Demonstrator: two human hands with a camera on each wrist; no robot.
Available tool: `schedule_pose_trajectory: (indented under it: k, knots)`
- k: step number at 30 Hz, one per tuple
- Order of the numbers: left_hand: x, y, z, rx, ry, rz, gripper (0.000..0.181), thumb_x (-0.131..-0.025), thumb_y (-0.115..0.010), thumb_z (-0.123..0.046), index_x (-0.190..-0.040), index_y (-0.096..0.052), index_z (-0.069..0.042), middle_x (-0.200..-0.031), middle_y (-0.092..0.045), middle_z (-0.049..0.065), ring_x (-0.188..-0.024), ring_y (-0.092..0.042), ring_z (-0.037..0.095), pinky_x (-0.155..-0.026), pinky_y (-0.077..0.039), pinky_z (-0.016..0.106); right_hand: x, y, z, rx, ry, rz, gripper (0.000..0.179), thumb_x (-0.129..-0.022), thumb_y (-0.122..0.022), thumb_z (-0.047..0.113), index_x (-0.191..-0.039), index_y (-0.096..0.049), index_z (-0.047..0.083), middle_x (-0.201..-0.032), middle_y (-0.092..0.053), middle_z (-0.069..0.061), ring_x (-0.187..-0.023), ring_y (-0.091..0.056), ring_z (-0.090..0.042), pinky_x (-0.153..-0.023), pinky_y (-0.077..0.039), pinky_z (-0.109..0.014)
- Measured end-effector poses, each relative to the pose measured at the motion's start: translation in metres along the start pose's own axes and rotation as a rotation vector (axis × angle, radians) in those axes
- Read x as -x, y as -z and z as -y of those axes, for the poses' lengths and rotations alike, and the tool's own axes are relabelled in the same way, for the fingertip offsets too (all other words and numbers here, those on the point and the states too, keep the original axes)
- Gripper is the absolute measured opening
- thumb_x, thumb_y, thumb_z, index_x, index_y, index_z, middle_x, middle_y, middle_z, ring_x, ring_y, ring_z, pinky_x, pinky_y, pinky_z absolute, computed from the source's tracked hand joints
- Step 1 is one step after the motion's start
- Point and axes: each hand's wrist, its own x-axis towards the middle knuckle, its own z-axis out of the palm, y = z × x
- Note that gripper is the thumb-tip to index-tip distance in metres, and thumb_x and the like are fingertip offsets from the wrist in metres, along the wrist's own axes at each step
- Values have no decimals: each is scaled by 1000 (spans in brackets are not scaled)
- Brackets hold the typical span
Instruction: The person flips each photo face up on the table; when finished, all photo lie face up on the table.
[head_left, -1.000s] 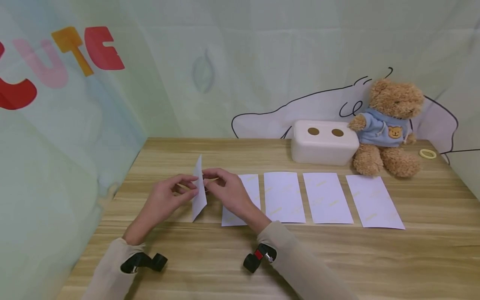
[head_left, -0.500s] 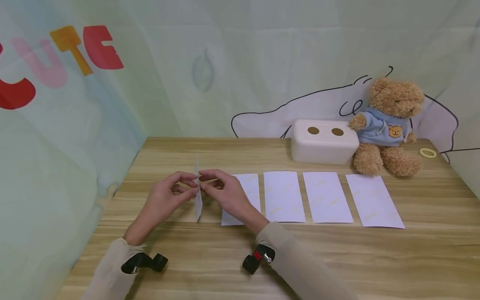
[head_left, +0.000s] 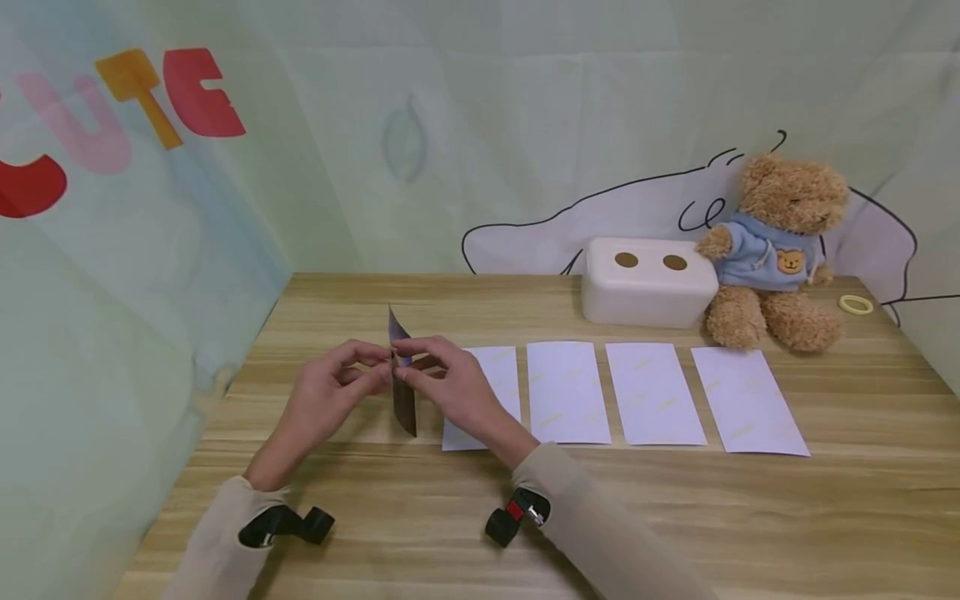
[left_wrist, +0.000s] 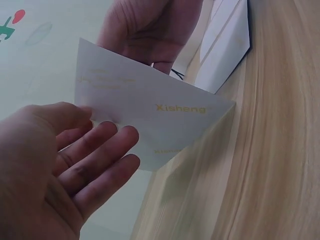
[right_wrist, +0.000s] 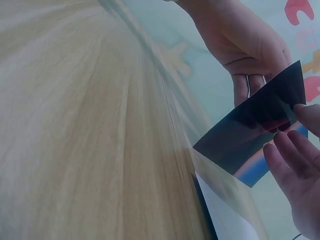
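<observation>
A photo print (head_left: 405,408) stands on edge above the left part of the table, held between both hands. Its white back, printed "Xisheng" in yellow, faces the left hand; the dark glossy picture side (right_wrist: 235,135), with a blue and orange streak, faces the right. My left hand (head_left: 318,400) holds it from the left, thumb and fingertips at the near edge. From the right, my right hand (head_left: 465,396) pinches it with thumb and fingers. Right of the hands, several white-backed prints (head_left: 570,396) lie face down in a row, the leftmost (head_left: 501,367) partly hidden by the right hand.
At the back stands a white box (head_left: 648,296) with two round brown spots on top. A teddy bear (head_left: 776,258) in a blue hoodie sits beside it. A yellow ring (head_left: 855,305) lies at the far right. Printed cloth (head_left: 345,150) hangs behind the wooden table (head_left: 465,517).
The print has turned between the hands: its white back showed to the head camera a second ago, then it stood edge-on, and now its dark side shows. The hands have barely moved.
</observation>
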Motion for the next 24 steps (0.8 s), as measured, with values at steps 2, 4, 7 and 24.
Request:
schedule_pose_trajectory:
  k: [2,4,7,24]
  knots:
    - [0,0,0,24,11,-3,18,-106,-66,-8,-121,-71,2,-109,-74,16,-87,-79,27,-78,-62,28,0,0,0,9,14,0,35,-102,-73,14,-137,-70,9,-133,-69,-6,-111,-70,-17,-92,-58,-29]
    - [-1,1,0,56,18,-7,19,-108,-63,-9,-120,-71,4,-111,-74,19,-87,-79,26,-78,-63,31,0,0,1,17,25,1,36,-102,-74,13,-137,-70,9,-132,-68,-6,-111,-70,-17,-92,-57,-29]
    - [-1,1,0,85,31,-14,21,-109,-62,-11,-119,-70,6,-112,-74,21,-87,-78,22,-78,-63,34,0,0,1,16,34,5,37,-102,-74,11,-138,-70,9,-130,-68,-7,-111,-70,-16,-92,-58,-29]
    - [0,2,-8,132,140,-60,29,-107,-68,-20,-116,-70,7,-106,-75,19,-84,-76,17,-79,-64,38,0,-2,4,122,85,13,42,-100,-77,12,-141,-68,9,-132,-68,-4,-113,-68,-13,-92,-57,-26]
